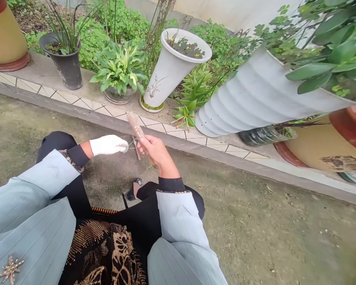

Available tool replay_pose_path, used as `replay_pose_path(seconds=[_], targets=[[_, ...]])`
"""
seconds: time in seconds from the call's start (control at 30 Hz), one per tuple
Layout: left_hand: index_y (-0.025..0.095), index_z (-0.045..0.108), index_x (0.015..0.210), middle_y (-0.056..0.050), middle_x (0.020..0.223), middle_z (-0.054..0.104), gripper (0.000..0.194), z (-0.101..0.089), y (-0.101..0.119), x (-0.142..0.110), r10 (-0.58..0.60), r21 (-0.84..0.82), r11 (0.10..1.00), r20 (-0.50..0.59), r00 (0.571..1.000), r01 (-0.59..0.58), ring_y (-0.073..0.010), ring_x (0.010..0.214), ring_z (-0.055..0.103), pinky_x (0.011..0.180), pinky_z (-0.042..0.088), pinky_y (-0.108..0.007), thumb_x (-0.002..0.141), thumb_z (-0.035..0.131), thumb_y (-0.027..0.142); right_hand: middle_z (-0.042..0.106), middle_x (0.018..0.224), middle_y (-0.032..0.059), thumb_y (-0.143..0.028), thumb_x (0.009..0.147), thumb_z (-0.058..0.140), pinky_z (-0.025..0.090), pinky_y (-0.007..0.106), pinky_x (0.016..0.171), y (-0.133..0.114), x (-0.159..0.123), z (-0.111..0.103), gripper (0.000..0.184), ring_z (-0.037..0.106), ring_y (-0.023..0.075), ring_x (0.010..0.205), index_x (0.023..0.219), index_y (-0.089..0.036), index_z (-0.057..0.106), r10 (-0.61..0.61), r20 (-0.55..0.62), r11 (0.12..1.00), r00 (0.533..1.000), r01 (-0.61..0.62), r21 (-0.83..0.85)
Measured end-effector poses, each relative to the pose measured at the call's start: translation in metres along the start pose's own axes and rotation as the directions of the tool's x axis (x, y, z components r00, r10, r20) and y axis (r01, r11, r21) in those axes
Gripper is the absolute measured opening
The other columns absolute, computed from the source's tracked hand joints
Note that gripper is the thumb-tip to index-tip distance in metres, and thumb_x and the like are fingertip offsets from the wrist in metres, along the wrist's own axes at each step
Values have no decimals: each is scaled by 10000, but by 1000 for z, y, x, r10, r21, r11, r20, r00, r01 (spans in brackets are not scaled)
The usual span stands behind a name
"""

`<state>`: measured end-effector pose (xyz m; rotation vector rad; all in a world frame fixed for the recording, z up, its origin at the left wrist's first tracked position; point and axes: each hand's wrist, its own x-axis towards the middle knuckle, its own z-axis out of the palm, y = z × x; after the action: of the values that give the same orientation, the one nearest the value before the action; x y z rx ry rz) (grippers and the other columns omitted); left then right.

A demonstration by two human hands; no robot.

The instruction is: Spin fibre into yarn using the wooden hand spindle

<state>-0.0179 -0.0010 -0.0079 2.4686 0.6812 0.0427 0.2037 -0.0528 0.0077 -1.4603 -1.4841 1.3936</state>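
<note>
My left hand (109, 145), in a white glove, is closed with a thin wire (132, 141) at its fingertips. The wire runs across the short gap to my right hand (154, 149). My bare right hand is wrapped round a pale pinkish-brown rod-shaped piece (134, 124), its blunt end tilted up and away to the left. Small white specks show on the rod near my fingers; its lower part is hidden in my grip. Fine loops of wire (125, 137) show beside the glove. Below and between my hands, a reddish-brown stick-like piece (136, 148) appears.
A tiled ledge (154, 126) crosses in front of my knees. On it stand a black pot (67, 67), a leafy plant (121, 69), a white flared pot (169, 75), a large ribbed white planter (249, 91) and yellow-brown pots (323, 138). Concrete ground (255, 221) lies below.
</note>
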Motion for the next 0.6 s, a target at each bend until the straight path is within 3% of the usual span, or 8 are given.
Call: replay_pose_path(seconds=[0.13,0.23,0.3,0.37,0.4,0.47,0.53,0.6], targets=[[193,710,991,-48,967,738,327,2,-1,0,-30,218,976,-5,1000,30,-164,826,639,723,424,-244,948,427,350,616,731,43,-413,903,479,405,252,615,17,18,0,282,534,126,614,811,-168,585,102,-197,911,975,-171,-376],[199,714,976,-46,962,736,314,-1,-1,2,8,260,966,-10,1000,-5,-170,839,647,722,430,-249,939,438,342,640,722,56,-383,885,540,389,267,635,18,12,0,253,555,144,642,789,-164,621,286,63,725,956,-173,-667],[191,712,922,-42,929,730,311,-3,0,3,72,200,977,29,997,-76,-168,828,644,735,438,-252,936,438,337,619,664,28,-395,848,599,391,259,601,14,0,0,248,543,131,593,762,-165,636,486,445,746,752,-92,-660],[176,705,903,-40,915,727,314,-3,2,3,89,77,993,22,996,-90,-162,827,640,765,450,-249,933,442,345,613,672,0,-422,821,637,408,241,583,10,-11,-2,257,532,107,572,791,-166,641,421,743,886,521,-58,-461],[165,701,916,-42,923,728,314,-2,2,3,66,7,998,-5,998,-66,-159,834,639,778,457,-244,928,447,348,616,700,-5,-438,818,643,419,234,585,7,-16,-4,274,530,97,579,810,-164,635,300,806,947,510,-54,-318],[141,692,946,-49,945,729,321,0,3,1,-33,-102,994,-74,997,25,-158,845,637,791,466,-238,922,446,344,613,737,-1,-473,818,643,430,224,586,5,-21,-9,319,521,83,587,819,-156,609,55,726,998,686,-29,-47],[135,686,961,-46,948,728,338,3,3,-2,-85,-135,988,-65,994,76,-155,840,634,784,468,-233,931,428,352,591,718,-2,-501,819,637,420,215,561,6,-20,-13,352,502,76,566,792,-154,580,-68,454,991,888,6,135],[152,687,958,-32,932,725,357,5,5,-5,-47,-88,995,6,999,47,-147,820,634,771,460,-226,951,402,367,559,672,-8,-511,824,622,404,212,525,9,-13,-12,365,479,75,533,755,-158,556,-49,185,973,981,5,232]])
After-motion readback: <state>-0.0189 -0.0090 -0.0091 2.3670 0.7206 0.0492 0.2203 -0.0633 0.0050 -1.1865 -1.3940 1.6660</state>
